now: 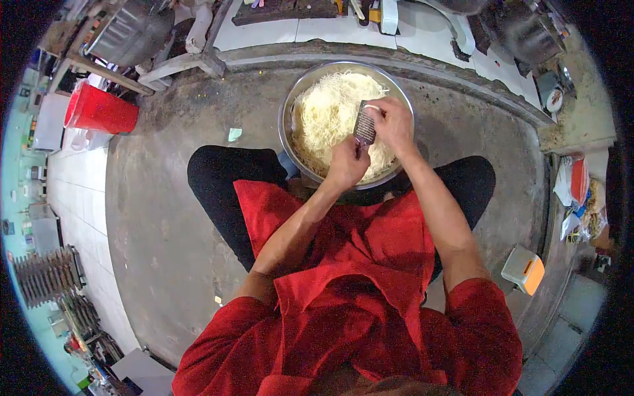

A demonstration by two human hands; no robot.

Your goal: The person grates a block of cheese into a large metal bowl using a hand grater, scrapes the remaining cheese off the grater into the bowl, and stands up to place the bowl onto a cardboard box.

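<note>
My left hand (pixel 349 163) is closed around the handle end of a small metal grater (pixel 364 123), which is held tilted over a wide metal basin (pixel 286 111). At the far end of the grater is my right hand (pixel 393 124), its fingers closed on a pale piece (pixel 372 107) that is mostly hidden by them. What kind of food the piece is, I cannot tell. A large heap of pale yellow shreds (pixel 323 105) fills much of the basin. The basin stands on the floor between my bent knees, below both hands.
A red bucket (pixel 102 109) stands to the left, near white tiles. A low ledge (pixel 422 65) runs behind the basin, with pots beyond it. On the right lie a white and orange box (pixel 523 269) and plastic bags (pixel 574 188). A pale green scrap (pixel 234 134) is on the floor.
</note>
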